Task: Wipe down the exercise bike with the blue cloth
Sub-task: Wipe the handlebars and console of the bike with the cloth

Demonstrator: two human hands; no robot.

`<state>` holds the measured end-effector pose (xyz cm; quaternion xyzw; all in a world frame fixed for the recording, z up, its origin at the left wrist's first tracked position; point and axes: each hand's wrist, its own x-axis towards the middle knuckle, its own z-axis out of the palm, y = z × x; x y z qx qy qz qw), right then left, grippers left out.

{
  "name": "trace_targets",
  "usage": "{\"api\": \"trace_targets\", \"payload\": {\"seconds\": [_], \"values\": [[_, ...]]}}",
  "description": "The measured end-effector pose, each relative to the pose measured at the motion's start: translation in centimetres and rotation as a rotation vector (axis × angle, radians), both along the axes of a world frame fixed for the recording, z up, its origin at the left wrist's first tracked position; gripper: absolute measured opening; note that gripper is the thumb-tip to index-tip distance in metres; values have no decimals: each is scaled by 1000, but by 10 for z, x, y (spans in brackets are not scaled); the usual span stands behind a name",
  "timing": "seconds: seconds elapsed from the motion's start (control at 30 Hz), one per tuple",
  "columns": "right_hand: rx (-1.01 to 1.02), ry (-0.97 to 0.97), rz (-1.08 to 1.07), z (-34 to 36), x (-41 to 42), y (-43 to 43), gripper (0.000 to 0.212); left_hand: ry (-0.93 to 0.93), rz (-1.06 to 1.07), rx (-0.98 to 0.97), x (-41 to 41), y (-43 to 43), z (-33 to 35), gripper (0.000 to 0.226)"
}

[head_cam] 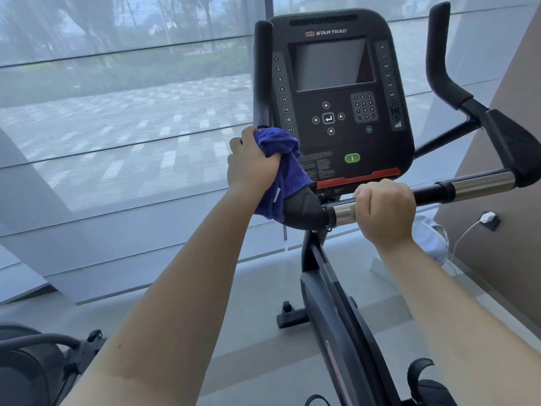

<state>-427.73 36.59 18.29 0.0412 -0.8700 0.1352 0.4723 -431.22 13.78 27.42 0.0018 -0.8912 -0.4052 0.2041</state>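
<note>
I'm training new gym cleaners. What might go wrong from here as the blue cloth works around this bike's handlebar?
1. The blue cloth is bunched right beside the console; a stray swipe might press its side buttons or even the green button.
2. The cloth's loose end hangs over the handlebar bend, so it may snag there or slip out mid-wipe.

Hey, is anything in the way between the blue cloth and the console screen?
Nothing visible. The left hand grips the blue cloth at the lower left of the console; only flat buttons lie between it and the screen.
</note>
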Motion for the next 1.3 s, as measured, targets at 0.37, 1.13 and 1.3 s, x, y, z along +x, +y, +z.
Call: {"api": "trace_targets", "payload": {"seconds": [0.37, 1.13, 1.3], "values": [[5, 24, 7, 1, 2, 0, 43, -134, -56, 165, 8, -9, 2, 65], [24, 32, -26, -1, -1, 0, 43, 133, 12, -276, 55, 22, -30, 71], [21, 58, -4, 1, 1, -1, 44, 112, -61, -567, 11, 19, -3, 63]]}}
